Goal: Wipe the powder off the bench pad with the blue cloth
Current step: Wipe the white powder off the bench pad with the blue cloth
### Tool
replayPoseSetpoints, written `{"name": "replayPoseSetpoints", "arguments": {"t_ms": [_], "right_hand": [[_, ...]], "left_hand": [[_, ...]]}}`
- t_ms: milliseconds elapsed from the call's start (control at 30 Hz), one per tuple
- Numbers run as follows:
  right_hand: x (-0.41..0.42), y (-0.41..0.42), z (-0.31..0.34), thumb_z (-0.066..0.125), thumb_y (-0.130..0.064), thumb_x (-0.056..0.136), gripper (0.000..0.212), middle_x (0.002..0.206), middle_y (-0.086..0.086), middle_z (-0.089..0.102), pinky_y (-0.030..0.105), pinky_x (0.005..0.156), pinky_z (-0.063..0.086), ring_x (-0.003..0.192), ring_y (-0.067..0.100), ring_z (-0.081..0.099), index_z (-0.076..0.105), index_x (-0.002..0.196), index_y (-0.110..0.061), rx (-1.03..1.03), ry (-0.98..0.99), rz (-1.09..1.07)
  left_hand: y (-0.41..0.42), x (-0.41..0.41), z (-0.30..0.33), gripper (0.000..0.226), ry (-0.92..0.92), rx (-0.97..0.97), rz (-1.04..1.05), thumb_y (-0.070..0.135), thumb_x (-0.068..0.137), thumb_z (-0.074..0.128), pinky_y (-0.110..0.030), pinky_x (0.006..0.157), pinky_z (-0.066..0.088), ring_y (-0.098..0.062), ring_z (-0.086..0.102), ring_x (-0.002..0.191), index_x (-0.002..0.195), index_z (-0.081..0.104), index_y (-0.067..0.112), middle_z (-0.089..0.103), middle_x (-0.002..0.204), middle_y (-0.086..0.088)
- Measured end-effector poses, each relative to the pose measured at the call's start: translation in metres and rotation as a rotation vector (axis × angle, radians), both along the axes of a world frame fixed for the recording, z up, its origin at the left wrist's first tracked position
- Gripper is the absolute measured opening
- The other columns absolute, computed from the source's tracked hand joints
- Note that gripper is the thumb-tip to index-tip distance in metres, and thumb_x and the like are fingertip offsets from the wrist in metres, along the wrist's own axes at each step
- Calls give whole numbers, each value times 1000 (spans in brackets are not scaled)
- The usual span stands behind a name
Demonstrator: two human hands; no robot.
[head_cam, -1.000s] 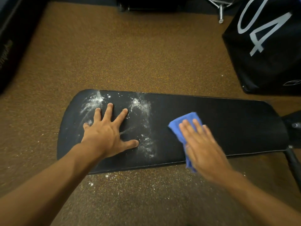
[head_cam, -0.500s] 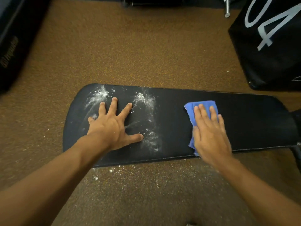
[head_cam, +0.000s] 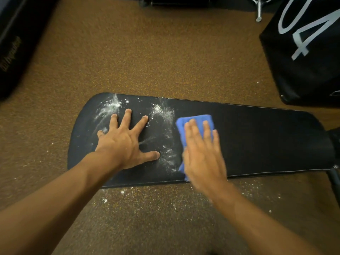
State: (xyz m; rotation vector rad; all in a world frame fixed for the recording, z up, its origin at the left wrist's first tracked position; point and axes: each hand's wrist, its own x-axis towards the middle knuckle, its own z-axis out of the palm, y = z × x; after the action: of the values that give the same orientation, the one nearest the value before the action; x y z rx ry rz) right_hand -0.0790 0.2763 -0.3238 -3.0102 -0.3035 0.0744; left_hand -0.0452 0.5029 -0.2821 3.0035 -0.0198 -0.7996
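Mid-wipe: flat, open right hand [head_cam: 203,155] presses folded blue cloth [head_cam: 195,122] on long black padded desk [head_cam: 266,140]; open left hand [head_cam: 125,142] braces. Next: sweep thru white powder streaks [head_cam: 165,115].

Blue cloth [head_cam: 195,120] beside powder [head_cam: 166,115]

The right hand [head_cam: 202,153] slid the blue cloth [head_cam: 195,121] left to the powder [head_cam: 166,112].

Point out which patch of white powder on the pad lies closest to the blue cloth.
The powder streak between the two hands: it runs right beside the blue cloth. The other powder patch sits at the bench pad end, beyond the left hand.
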Motion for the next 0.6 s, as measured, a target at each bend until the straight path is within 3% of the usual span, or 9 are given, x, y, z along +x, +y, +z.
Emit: {"name": "replayPoseSetpoints", "arguments": {"t_ms": [67,133,233,300,400,500,600], "right_hand": [[-28,2,2,22,-31,101,64,170,3,9,54,125,7,156,31,-3,11,161,-14,-4,48,223],[-34,-32,4,26,-32,103,62,169,1,10,50,126,7,156,25,-3,12,161,-17,-29,65,350],[5,-64,2,22,-32,99,63,167,4,23,51,124,15,156,29,9,22,160,-15,-50,23,120],[24,-32,5,18,-34,96,67,166,7,25,56,123,17,154,36,15,24,159,-11,-21,19,-50],[-10,12,2,21,-32,100,64,169,3,14,55,125,11,156,32,3,14,161,-14,1,45,162],[-31,-21,10,24,-33,104,60,169,0,12,48,124,8,156,24,0,15,161,-17,-23,83,419],[0,-41,6,22,-31,100,61,168,0,21,50,124,14,156,25,7,21,160,-18,-39,70,284]], "left_hand": [[0,0,0,121,-3,-5,9,100,60,41,-68,114,28,-38,-7,153,155,-14,49,-19,167,2],[0,-1,1,121,-8,-1,3,101,60,40,-68,114,28,-38,-8,153,155,-15,49,-19,167,2],[1,-1,1,119,-12,11,-15,100,62,38,-68,114,28,-39,-8,153,154,-16,49,-20,167,1],[1,0,1,119,3,6,-16,100,62,39,-68,114,27,-39,-8,153,154,-16,49,-20,167,1],[1,0,-1,120,-4,-6,4,100,60,42,-68,114,28,-38,-8,153,154,-14,50,-19,167,3],[6,0,5,121,0,-55,5,101,58,44,-67,115,28,-35,-8,154,153,-13,52,-19,167,5],[17,-6,15,127,-15,-42,-66,102,54,46,-66,117,25,-36,-13,154,151,-19,53,-25,166,4]]}}
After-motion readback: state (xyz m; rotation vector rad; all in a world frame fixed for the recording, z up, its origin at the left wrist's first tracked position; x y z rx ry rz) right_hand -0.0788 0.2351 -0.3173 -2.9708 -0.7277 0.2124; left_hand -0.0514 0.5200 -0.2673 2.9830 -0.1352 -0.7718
